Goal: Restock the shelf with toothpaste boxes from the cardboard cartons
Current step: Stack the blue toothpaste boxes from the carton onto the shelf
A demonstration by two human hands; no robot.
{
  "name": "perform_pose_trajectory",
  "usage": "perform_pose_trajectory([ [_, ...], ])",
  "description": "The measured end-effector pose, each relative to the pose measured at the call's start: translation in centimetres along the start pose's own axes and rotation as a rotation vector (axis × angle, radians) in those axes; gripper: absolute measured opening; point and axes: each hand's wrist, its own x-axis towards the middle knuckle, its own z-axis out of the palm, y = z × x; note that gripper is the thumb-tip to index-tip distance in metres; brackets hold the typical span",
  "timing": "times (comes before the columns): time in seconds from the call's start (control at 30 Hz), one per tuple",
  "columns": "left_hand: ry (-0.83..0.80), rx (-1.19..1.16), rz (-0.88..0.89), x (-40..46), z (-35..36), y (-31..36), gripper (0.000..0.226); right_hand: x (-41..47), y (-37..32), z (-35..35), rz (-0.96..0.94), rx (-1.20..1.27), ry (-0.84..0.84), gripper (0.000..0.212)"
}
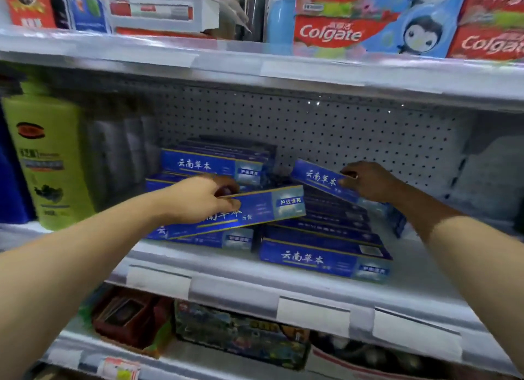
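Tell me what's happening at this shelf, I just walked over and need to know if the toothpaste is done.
A person is stocking blue toothpaste boxes on the middle shelf. The left hand grips one blue box, held tilted over the left stack. The right hand holds another box, angled above the right stack. Neither box is laid flat yet, so it isn't done.

Green bottle [48,164] at shelf's left

Both forearms are bare, with no sleeve showing up to the frame's lower edges. The left hand [198,201] wears nothing. The right hand [368,181] may carry a finger ring, too blurred to confirm.
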Motion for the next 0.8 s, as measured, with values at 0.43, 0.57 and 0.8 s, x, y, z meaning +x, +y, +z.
perform_pose_trajectory([
  [0.43, 0.031, -0.005, -0.030, 3.1, 1.9, 0.9, 0.022, 10.1, 4.6, 4.2, -0.065, -0.100, -0.027, 0.037],
  [0.57, 0.032, 0.008, -0.014, 3.4, 2.2, 1.5, 0.022, 10.6, 5.3, 5.3, -0.054, -0.137, -0.001, 0.037],
  [0.8, -0.014, 0.017, 0.081, 5.8, 2.9, 4.2, 0.020, 7.8, 6.6, 2.6, 0.040, -0.053, -0.019, 0.074],
])
